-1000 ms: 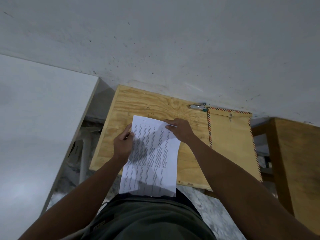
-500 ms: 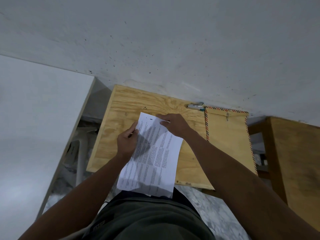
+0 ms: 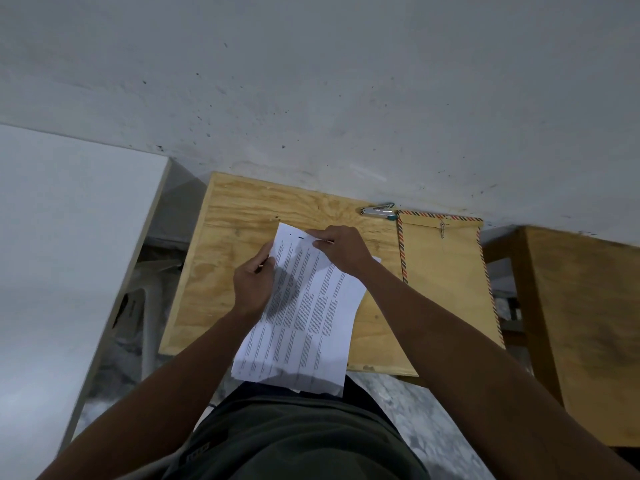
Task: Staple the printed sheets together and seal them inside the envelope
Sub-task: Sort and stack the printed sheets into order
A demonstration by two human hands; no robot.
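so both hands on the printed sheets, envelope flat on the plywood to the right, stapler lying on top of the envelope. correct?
Not quite: the stapler isn't on the envelope. The head view shows it on the plywood table by the wall, just left of the envelope's top corner. The rest holds: the left hand and right hand both hold the printed sheets, and the envelope lies flat to the right.

One stapler (image 3: 377,211) and one envelope (image 3: 446,271) are lying here. Two hands are showing. How many printed sheets (image 3: 304,313) are lying stacked is unclear.

sheets (image 3: 304,317): printed, tilted, overhanging edge | envelope (image 3: 446,271): flat | stapler (image 3: 378,211): beside envelope
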